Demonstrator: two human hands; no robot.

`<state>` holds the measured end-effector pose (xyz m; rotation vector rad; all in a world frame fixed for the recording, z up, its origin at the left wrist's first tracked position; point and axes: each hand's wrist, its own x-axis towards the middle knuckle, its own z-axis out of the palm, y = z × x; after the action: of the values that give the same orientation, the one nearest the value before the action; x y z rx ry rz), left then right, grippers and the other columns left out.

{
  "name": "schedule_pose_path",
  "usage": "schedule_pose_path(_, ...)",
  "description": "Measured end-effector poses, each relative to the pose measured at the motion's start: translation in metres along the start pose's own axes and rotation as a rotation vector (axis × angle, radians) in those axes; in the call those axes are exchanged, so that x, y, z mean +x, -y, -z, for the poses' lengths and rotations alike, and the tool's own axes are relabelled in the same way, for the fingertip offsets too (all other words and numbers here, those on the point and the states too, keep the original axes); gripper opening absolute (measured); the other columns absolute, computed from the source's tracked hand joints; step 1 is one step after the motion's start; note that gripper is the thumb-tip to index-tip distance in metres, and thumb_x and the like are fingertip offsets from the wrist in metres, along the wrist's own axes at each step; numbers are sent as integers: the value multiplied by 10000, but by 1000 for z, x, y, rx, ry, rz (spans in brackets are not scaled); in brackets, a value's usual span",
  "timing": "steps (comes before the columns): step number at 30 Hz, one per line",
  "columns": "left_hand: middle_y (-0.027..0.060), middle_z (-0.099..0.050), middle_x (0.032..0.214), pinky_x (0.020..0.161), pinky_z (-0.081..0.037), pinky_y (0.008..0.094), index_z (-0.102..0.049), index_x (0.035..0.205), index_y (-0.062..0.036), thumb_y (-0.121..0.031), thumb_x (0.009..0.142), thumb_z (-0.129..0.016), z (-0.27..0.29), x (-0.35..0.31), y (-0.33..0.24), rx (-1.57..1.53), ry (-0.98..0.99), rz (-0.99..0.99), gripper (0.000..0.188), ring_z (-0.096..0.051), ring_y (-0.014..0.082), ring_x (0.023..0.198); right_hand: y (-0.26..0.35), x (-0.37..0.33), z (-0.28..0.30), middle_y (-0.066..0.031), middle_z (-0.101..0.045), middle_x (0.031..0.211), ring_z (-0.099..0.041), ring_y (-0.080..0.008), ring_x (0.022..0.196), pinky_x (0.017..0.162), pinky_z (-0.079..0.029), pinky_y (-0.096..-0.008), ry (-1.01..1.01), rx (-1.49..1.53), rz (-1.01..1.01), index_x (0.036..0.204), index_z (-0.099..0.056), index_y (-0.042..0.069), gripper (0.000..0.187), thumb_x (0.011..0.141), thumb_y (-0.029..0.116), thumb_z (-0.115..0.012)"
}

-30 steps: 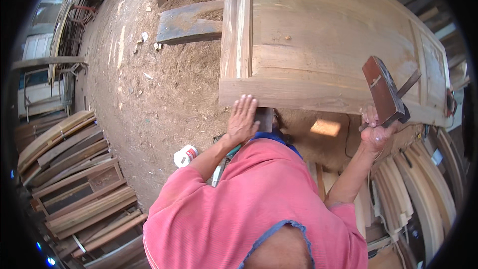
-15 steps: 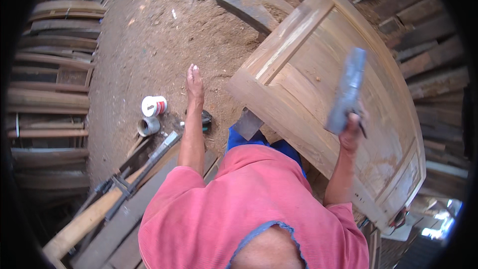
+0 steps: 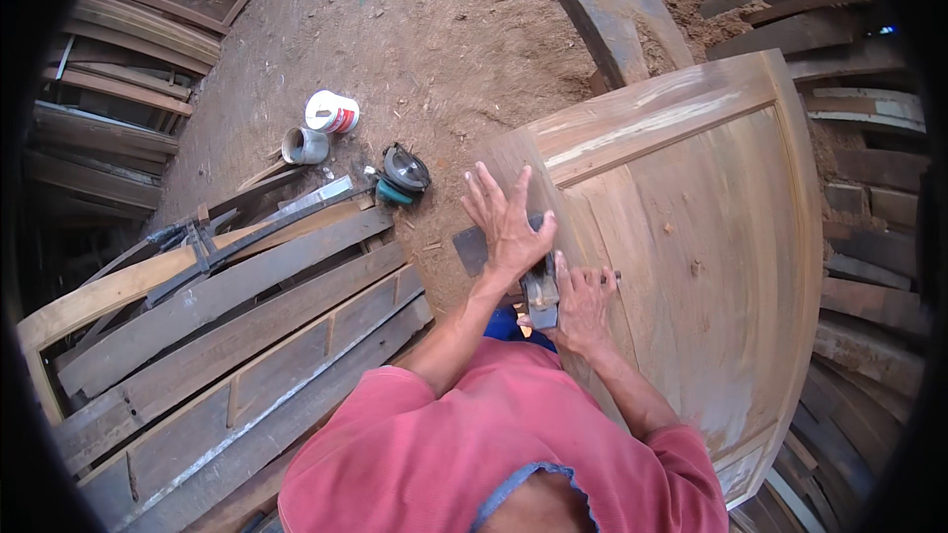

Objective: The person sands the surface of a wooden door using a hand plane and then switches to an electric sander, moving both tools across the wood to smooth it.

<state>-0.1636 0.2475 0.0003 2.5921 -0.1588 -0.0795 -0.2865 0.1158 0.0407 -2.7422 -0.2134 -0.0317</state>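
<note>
Head view: what's held?
Right hand (image 3: pixel 583 314) curled round hand plane (image 3: pixel 540 294); left hand (image 3: pixel 508 239) splayed wide, contact unclear.
Plane's place?
Between both hands; wooden panel (image 3: pixel 691 257) extends rightward.

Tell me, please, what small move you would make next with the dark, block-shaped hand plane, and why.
I would probably close the left hand around the plane: that hand's fingers are spread wide near the edge of the brown wooden panel, while the right hand holds the tool's side.
</note>
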Motion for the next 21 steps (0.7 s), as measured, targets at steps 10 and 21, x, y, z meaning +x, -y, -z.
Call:
schedule_pose_path(10, 424, -126, 1639, 1261, -243, 546, -605, 1475, -192, -360, 812, -716, 70, 314, 67, -294, 46, 137, 693, -207, 548, 1536, -23, 296, -20, -106, -707, 928, -626, -296, 915, 908, -351, -475, -186, 88, 62, 1237, -661, 84, 755, 786, 684, -739)
schedule_pose_path(21, 414, -131, 1644, 1199, -164, 735, -604, 1474, -244, -273, 765, -775, 39, 86, 53, -70, 25, -61, 730, -129, 622, 1520, 7, 114, -34, -105, -699, 935, -618, -288, 924, 890, -331, -488, -29, 133, 4, 1313, -642, 15, 857, 755, 654, -763)
